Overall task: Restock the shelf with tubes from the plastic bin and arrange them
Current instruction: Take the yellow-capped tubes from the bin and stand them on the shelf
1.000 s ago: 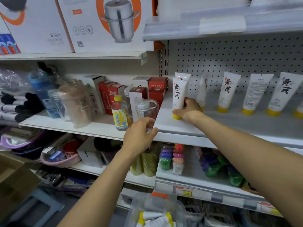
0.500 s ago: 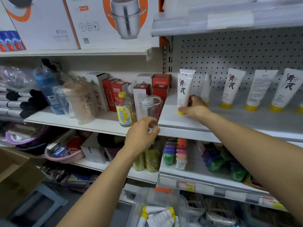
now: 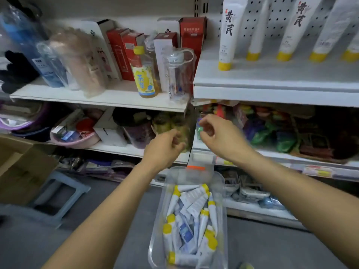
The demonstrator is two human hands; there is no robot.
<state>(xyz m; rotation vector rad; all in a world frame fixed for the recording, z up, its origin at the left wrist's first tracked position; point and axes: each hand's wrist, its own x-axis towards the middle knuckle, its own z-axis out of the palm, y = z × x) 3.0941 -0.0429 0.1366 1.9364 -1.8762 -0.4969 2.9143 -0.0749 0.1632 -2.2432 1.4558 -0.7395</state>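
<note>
Both hands have dropped from the shelf, leaving a tube standing near its left edge, and the left hand and right hand hang loosely curled, seemingly empty, above the far edge of the plastic bin, its tubes lying lengthwise below, equally near both.

White metal shelving unit with white perforated pegboard back panel. Dark grey floor below. Brown cardboard box at left, just beside 1 grey-blue plastic stool. Lighting dim.
</note>
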